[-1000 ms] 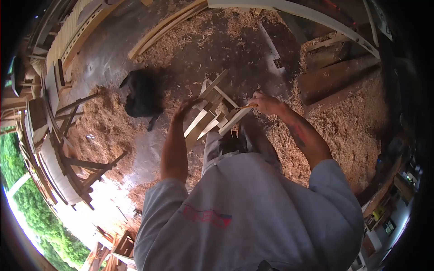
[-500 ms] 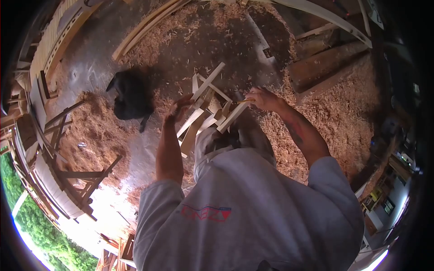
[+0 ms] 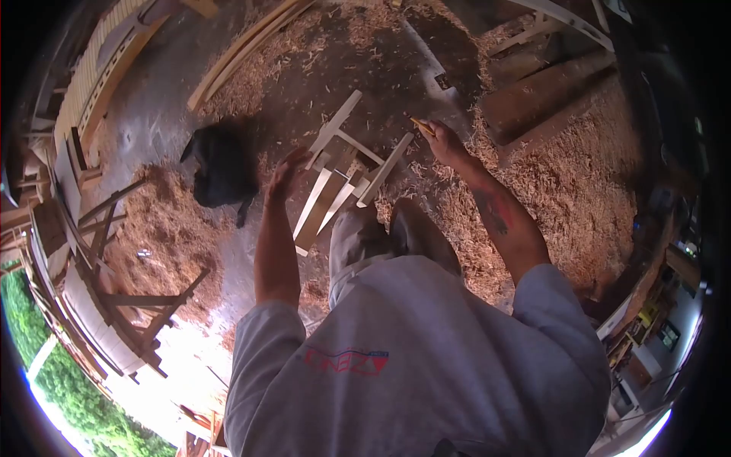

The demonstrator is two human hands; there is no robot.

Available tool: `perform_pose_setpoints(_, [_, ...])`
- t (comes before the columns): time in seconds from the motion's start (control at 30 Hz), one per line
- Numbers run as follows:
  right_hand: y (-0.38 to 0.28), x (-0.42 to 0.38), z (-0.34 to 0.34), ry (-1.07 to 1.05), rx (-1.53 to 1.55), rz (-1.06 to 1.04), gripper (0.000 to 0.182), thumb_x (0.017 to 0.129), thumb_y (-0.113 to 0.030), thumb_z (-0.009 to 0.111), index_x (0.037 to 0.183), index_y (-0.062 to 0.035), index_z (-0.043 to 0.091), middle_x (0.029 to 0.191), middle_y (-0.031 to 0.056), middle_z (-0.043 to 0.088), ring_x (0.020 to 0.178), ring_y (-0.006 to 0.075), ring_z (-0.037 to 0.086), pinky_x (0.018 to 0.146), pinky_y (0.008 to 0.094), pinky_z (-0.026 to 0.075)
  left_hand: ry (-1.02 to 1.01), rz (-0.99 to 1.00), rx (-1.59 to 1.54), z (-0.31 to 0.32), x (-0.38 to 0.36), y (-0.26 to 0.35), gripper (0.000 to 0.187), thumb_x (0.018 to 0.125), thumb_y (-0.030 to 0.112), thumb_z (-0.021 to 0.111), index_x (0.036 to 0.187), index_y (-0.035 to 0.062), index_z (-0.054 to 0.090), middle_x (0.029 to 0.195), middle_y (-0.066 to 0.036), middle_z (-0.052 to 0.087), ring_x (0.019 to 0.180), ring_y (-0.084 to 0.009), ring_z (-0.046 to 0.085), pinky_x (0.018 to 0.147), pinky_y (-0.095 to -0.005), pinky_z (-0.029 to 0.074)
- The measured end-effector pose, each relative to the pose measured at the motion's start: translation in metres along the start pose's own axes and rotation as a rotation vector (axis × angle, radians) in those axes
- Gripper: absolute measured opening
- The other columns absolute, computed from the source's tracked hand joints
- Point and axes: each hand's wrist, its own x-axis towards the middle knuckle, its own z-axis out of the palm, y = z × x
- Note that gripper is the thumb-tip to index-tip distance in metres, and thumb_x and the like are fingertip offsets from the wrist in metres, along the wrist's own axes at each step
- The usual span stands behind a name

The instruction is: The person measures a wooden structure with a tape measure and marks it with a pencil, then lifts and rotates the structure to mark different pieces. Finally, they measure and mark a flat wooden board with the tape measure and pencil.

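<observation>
A yellow pencil (image 3: pixel 421 125) is pinched in the fingers of my right hand (image 3: pixel 444 145), its dark tip pointing up and left, apart from the wood. In front of my knees stands a small pale wooden frame (image 3: pixel 361 148) of crossed bars, with a slim bar on its right side. Several planks (image 3: pixel 320 211) slant from it down toward my left. My left hand (image 3: pixel 286 177) is at the frame's left side, fingers extended, the fingertips right by the end of the long bar.
A black animal, like a dog (image 3: pixel 221 167), lies on the floor left of my left arm. Wood shavings (image 3: pixel 563 190) cover much of the floor. Curved timbers (image 3: pixel 244 49) lie at the top, a thick beam (image 3: pixel 544 95) at upper right, and a wooden trestle (image 3: pixel 156 301) at left.
My right hand has lifted the pencil up and away from the right bar. The wooden frame has turned and shifted slightly, and my left hand has moved a little left.
</observation>
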Motion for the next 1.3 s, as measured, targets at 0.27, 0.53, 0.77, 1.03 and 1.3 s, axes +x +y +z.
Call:
perform_pose_setpoints(0.27, [0.089,-0.222,0.031,0.218,-0.111,0.472,0.041,0.091,-0.034,0.057,0.117,-0.0023,0.054,0.083,0.0259,0.063,0.079,0.0426,0.063,0.070,0.0504,0.049,0.698,0.770,0.704,0.014,-0.031,-0.040,0.051,0.090,0.030,0.062,0.123,-0.0073,0.055,0.117,-0.022,0.060,0.106,-0.0314,0.058,0.090,-0.0394,0.048])
perform_pose_setpoints(0.53, [0.046,-0.620,0.096,0.934,0.646,1.285,0.046,0.098,-0.041,0.051,0.129,-0.0074,0.058,0.074,0.0106,0.067,0.063,0.0167,0.063,0.062,0.0336,0.053,0.119,0.587,1.063,0.230,-0.053,-0.233,0.050,0.090,0.029,0.062,0.125,-0.0044,0.049,0.121,-0.024,0.052,0.109,-0.0343,0.053,0.092,-0.0434,0.046])
perform_pose_setpoints(0.77, [-0.014,-0.735,0.008,1.583,0.701,1.547,0.079,0.092,-0.070,0.037,0.059,-0.0023,0.060,0.053,0.0109,0.054,0.049,0.0192,0.049,0.053,0.0339,0.043,-1.067,0.644,1.171,0.485,-0.191,-0.237,0.027,0.087,0.016,0.057,0.106,-0.0024,0.063,0.103,-0.017,0.065,0.095,-0.0299,0.063,0.088,-0.0367,0.049])
perform_pose_setpoints(1.03, [0.094,-0.613,-0.038,1.007,0.358,1.086,0.019,0.084,-0.015,0.053,0.073,-0.0024,0.063,0.075,0.0205,0.065,0.073,0.0402,0.063,0.069,0.0497,0.051,-1.423,0.372,0.749,0.640,-0.232,-0.309,0.036,0.094,0.023,0.060,0.119,-0.0033,0.060,0.103,-0.016,0.063,0.096,-0.0253,0.062,0.084,-0.0355,0.050])
perform_pose_setpoints(1.3, [0.220,-0.649,-0.198,1.043,0.315,0.812,0.025,0.088,-0.024,0.055,0.100,-0.0034,0.061,0.092,0.0229,0.065,0.072,0.0392,0.064,0.064,0.0471,0.052,-1.554,0.118,1.088,0.867,-0.223,-0.317,0.040,0.099,0.030,0.054,0.122,-0.0024,0.059,0.115,-0.013,0.064,0.100,-0.0187,0.061,0.089,-0.0317,0.048])
